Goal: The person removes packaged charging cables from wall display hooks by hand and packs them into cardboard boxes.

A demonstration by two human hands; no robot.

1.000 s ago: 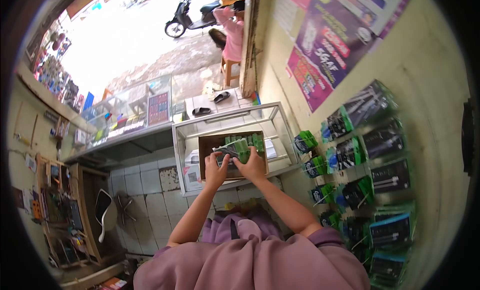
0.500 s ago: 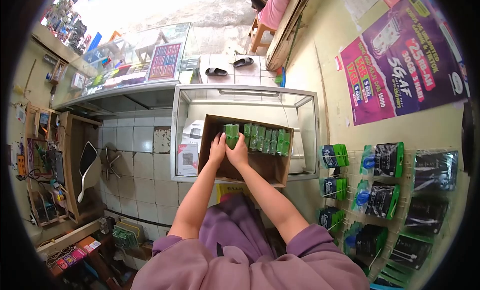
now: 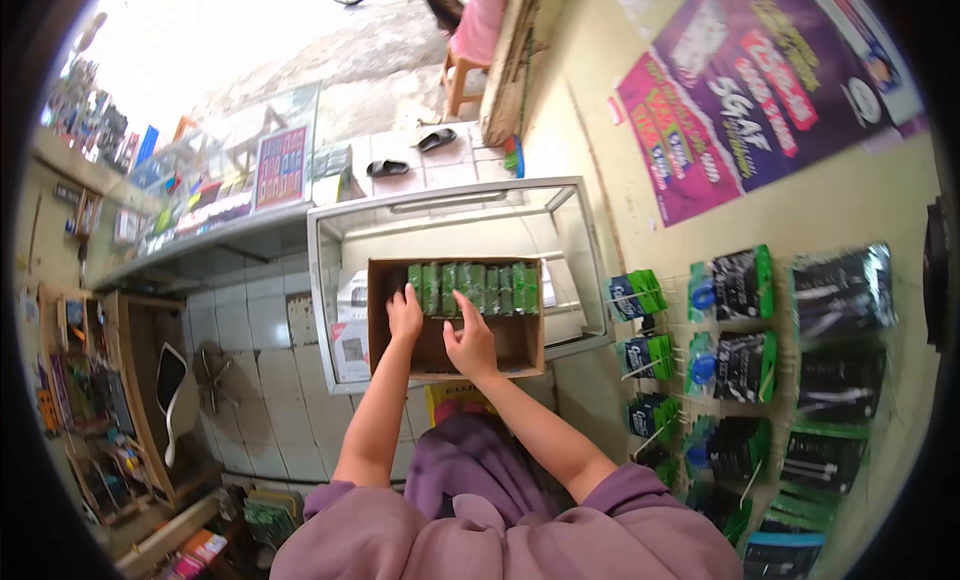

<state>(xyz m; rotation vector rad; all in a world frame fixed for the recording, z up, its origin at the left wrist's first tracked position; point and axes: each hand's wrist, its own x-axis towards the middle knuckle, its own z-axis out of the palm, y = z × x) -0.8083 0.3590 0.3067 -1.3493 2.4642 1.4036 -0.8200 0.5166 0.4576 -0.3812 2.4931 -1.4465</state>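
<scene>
A cardboard box [image 3: 457, 369] stands in front of me on the glass display case. Along its far side runs a row of green plastic-wrapped packs [image 3: 478, 290], standing upright. My left hand [image 3: 405, 317] is inside the box at the left end of the row, fingers stretched out beside the leftmost pack; whether they touch it I cannot tell. Over the box's near half is my right hand [image 3: 470, 342], open, its fingers apart and pointing toward the middle packs. Neither hand holds anything that I can see.
The glass display case [image 3: 332, 365] has a metal frame. Another glass counter [image 3: 200, 242] extends to the left. Hanging packets [image 3: 735, 283] line the right wall beneath a purple poster [image 3: 760, 110]. Dark sandals [image 3: 388, 168] lie beyond, near a seated person [image 3: 480, 25].
The green pack held between both hands now stands at the row's left end. My hands have separated, the right moving back toward me. The whole view has shifted and tilted.
</scene>
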